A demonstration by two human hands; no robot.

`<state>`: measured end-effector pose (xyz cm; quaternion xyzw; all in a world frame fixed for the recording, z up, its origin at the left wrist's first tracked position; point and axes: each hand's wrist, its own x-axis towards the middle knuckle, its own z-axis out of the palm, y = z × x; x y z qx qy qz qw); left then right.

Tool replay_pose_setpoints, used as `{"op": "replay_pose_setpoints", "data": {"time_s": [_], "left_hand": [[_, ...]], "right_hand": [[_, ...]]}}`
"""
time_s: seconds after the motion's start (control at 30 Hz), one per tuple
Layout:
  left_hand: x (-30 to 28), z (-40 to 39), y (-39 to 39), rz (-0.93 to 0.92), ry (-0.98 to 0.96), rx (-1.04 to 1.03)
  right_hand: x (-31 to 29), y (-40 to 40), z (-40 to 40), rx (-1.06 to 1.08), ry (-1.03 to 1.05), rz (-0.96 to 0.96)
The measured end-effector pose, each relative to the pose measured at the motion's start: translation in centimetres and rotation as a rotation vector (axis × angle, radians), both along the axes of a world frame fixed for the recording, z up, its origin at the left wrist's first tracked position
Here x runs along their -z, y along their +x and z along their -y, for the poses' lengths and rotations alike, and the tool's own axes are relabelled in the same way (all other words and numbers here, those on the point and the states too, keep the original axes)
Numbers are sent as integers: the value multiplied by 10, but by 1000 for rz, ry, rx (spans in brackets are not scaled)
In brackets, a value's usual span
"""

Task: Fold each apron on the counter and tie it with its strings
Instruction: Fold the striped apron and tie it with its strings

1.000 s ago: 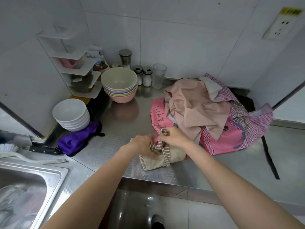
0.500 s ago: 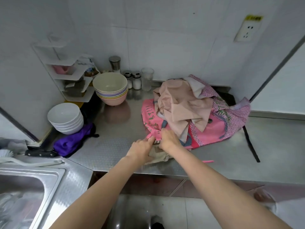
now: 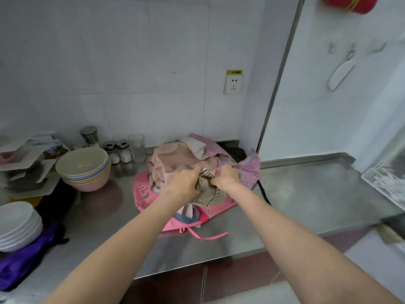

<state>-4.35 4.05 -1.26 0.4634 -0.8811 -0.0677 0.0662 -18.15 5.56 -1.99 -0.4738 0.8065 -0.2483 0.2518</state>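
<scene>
Left hand [image 3: 186, 181] and right hand [image 3: 225, 177] both grasp the folded beige striped-trim apron [image 3: 207, 191], held over the apron pile [image 3: 175, 163].

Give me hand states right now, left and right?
Left hand: closed, gripping the folded beige apron bundle.
Right hand: closed, pinching the bundle's striped string.

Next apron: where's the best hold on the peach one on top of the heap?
Probably pinch the peach apron at its raised crown, coming from above. It lies bunched over the pink apron with no string showing, and both hands grip the beige bundle in front.
</scene>
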Motion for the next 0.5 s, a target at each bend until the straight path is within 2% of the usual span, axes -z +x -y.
{"op": "replay_pose_setpoints", "data": {"time_s": [0.07, 0.2, 0.37, 0.5], "left_hand": [[-11, 4, -32, 7, -22, 25], [-24, 16, -108, -7, 3, 116], [-45, 25, -211, 84, 19, 253], [-59, 29, -263, 70, 74, 293]], "right_hand": [[-13, -33, 4, 11, -19, 40], [-42, -115, 3, 136, -99, 406], [-76, -212, -3, 130, -10, 496], [-100, -271, -5, 246, -83, 817]]}}
